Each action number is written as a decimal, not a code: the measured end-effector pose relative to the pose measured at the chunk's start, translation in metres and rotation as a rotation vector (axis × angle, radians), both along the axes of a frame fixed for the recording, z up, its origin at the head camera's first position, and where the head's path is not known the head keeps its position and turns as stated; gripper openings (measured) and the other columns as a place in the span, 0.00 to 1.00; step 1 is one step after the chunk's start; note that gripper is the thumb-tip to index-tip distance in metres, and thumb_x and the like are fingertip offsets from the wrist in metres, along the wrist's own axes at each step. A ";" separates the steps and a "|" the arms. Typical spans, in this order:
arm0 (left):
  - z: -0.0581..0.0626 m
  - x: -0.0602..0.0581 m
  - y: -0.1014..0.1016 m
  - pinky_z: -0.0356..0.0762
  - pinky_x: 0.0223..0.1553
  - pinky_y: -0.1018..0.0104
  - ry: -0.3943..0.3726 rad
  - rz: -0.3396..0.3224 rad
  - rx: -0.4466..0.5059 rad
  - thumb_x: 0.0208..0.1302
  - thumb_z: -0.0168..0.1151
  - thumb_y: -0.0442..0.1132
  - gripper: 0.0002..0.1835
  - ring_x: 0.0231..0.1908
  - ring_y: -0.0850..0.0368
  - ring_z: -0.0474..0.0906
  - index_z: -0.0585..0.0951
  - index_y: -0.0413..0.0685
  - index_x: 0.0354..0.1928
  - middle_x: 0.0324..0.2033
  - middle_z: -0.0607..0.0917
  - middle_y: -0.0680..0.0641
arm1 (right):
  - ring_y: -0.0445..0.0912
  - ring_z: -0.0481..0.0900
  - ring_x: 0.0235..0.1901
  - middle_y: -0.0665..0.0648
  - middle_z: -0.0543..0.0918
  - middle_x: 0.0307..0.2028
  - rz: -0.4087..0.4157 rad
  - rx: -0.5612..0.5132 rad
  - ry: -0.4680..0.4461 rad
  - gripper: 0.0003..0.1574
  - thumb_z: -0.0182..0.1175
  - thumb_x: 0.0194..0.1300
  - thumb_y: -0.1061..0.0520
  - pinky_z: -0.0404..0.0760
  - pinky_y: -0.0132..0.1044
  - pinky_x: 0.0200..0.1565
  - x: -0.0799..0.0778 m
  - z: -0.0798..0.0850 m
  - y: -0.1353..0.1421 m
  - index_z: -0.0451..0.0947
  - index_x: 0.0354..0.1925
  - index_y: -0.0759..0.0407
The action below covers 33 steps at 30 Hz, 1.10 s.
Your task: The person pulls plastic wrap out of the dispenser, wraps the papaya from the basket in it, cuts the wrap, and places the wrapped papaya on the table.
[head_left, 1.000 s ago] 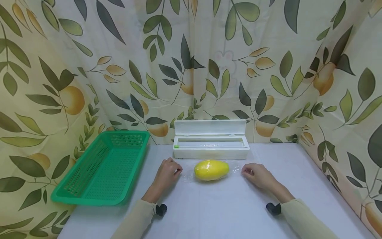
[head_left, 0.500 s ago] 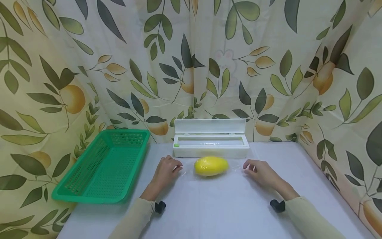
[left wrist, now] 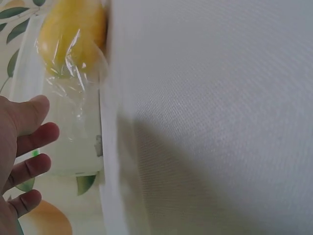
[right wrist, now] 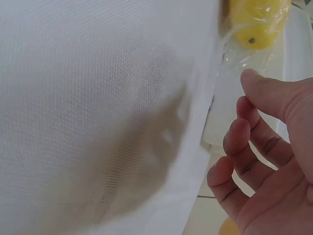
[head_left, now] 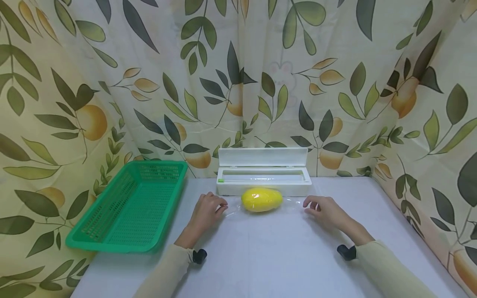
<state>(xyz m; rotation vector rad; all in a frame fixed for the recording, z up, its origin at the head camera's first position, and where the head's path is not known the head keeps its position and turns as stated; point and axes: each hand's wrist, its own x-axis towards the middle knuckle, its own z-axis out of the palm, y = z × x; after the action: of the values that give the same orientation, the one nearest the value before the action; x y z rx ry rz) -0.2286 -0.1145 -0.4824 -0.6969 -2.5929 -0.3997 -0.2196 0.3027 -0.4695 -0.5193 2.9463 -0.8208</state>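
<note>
A yellow oval fruit that looks like a mango (head_left: 261, 199) lies on the table, wrapped in clear cling film. Loose film tails (head_left: 292, 203) spread out from both its ends. My left hand (head_left: 205, 215) is beside the left tail; in the left wrist view the thumb and fingers are apart with nothing between them. To the right, my right hand (head_left: 328, 213) hovers near the other tail, its fingers (right wrist: 237, 134) loosely bent and holding nothing. Right behind the fruit stands a white cling film dispenser (head_left: 264, 189), lid raised, film roll inside.
A green plastic basket (head_left: 123, 247) stands at the left of the white-covered table (head_left: 275, 256). Behind the dispenser and along both sides hangs a leaf-patterned curtain (head_left: 257, 54). A small green slider (head_left: 221, 180) shows on the dispenser's left end.
The wrapped fruit has rolled away from me toward the dispenser. My fingers have loosened and come off the film tails, while both hands stay nearly in place.
</note>
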 end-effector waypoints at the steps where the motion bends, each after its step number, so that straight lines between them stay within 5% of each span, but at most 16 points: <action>1: 0.000 0.000 0.000 0.71 0.37 0.64 0.002 0.001 0.002 0.61 0.77 0.42 0.04 0.32 0.59 0.75 0.91 0.54 0.36 0.31 0.90 0.56 | 0.45 0.72 0.29 0.49 0.79 0.30 0.003 0.001 0.002 0.07 0.67 0.68 0.61 0.74 0.36 0.32 0.000 0.001 0.000 0.82 0.45 0.56; 12: 0.009 -0.008 0.017 0.75 0.40 0.61 0.069 -0.020 0.074 0.62 0.76 0.44 0.09 0.41 0.53 0.81 0.89 0.52 0.42 0.39 0.90 0.52 | 0.44 0.75 0.31 0.49 0.82 0.32 0.007 -0.009 0.118 0.08 0.66 0.69 0.60 0.76 0.36 0.33 -0.014 0.024 -0.014 0.84 0.46 0.59; 21: 0.023 -0.012 0.069 0.82 0.50 0.61 0.023 -0.039 0.211 0.63 0.75 0.42 0.13 0.47 0.51 0.84 0.88 0.47 0.47 0.45 0.88 0.48 | 0.57 0.84 0.48 0.61 0.86 0.52 0.048 -0.102 0.191 0.17 0.67 0.68 0.62 0.86 0.52 0.47 -0.030 0.027 -0.053 0.83 0.54 0.63; 26: 0.030 -0.010 0.094 0.81 0.50 0.62 0.027 -0.025 0.199 0.65 0.73 0.45 0.12 0.46 0.52 0.84 0.88 0.47 0.46 0.45 0.89 0.48 | 0.58 0.84 0.51 0.62 0.85 0.55 0.066 -0.110 0.169 0.17 0.67 0.69 0.60 0.84 0.54 0.51 -0.036 0.023 -0.070 0.83 0.56 0.62; 33: 0.028 -0.009 0.105 0.80 0.48 0.59 0.014 0.025 0.133 0.65 0.73 0.46 0.12 0.43 0.51 0.83 0.89 0.48 0.45 0.44 0.88 0.48 | 0.59 0.85 0.53 0.61 0.85 0.56 0.105 -0.107 0.145 0.20 0.67 0.69 0.59 0.82 0.56 0.54 -0.038 0.019 -0.084 0.83 0.58 0.60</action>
<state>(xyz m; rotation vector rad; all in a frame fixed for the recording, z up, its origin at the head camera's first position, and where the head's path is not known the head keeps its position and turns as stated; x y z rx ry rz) -0.2375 -0.0099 -0.4544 -0.6184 -2.5320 -0.5522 -0.2573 0.2185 -0.4501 -0.7645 2.9838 -0.9726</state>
